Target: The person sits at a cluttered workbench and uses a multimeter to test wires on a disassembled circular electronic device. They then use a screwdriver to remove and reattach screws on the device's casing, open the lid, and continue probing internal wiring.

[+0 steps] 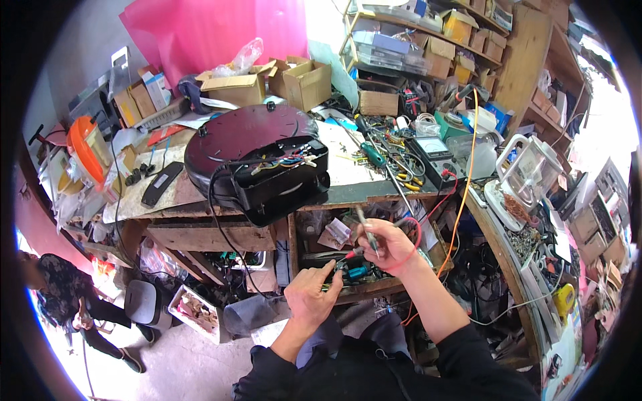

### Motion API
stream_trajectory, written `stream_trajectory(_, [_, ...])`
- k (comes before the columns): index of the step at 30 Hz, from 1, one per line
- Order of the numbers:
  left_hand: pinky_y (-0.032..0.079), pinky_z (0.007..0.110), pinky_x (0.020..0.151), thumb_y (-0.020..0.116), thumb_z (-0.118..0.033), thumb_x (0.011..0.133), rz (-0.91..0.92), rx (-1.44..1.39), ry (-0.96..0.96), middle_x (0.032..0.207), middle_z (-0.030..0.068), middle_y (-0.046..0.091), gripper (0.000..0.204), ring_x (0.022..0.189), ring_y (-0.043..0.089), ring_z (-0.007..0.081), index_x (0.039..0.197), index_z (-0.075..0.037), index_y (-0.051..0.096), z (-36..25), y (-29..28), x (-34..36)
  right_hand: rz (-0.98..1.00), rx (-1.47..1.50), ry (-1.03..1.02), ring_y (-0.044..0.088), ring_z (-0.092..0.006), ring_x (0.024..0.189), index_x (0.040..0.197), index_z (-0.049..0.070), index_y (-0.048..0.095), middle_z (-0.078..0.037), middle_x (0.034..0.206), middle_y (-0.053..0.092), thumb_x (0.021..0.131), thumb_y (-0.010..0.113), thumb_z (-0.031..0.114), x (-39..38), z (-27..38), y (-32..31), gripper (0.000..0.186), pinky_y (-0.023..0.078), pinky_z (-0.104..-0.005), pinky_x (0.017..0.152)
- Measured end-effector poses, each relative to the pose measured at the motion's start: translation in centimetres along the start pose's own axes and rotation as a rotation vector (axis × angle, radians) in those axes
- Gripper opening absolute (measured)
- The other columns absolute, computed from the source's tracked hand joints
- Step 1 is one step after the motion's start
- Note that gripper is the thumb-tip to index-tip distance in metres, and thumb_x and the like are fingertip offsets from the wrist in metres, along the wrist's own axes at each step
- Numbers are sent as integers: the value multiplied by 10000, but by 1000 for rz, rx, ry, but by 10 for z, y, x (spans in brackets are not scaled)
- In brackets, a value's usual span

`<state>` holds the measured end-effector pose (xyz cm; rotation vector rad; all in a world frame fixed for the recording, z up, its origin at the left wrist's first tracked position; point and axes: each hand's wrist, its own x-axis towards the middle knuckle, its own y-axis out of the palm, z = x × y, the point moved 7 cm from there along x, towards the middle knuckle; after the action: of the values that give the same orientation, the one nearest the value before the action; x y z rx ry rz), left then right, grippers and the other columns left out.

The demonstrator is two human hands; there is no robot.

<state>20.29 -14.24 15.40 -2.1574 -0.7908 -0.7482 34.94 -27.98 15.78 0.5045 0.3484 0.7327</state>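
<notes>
My left hand [311, 292] is in front of the workbench, its thumb and index finger closed on something small and dark that I cannot make out. To its right and slightly higher, my right hand [390, 246] grips a slim silver pointed tool [367, 232], tilted between the fingers. A red test probe [353, 253] lies between the two hands, with a red lead [420, 234] looping round the right hand. Behind them on the bench rests a round black appliance [251, 144], its compartment open and coloured wires [291, 157] exposed. Under my hands is an open drawer with a teal-handled tool [358, 273].
An analog multimeter [431, 150] stands right of scattered pliers and a green screwdriver [372, 154]. An orange cord [471, 160] hangs down at the right. A black cable [211, 194] drops from the appliance. Cardboard boxes [307, 83] line the back. Another person [73, 294] stands at lower left.
</notes>
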Motion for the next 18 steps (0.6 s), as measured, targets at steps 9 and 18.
stream_trajectory(9, [552,406,680,736,-317,880,268,130,-48,804,98,719,261,751,696,287,1006,-96,792,4,30,8,-38,-233,-610,452,-43,636,1074,51,677,-49,839,657,1035,615,212,-21,113,56,177,322,-203,556])
stream_trajectory(18, [570,451,718,670,-357,924,446,247,-108,838,114,735,280,783,713,326,1014,-116,781,8,38,6,-69,-745,-770,644,-100,576,935,-21,692,-60,749,694,964,668,117,51,189,126,143,490,-236,482])
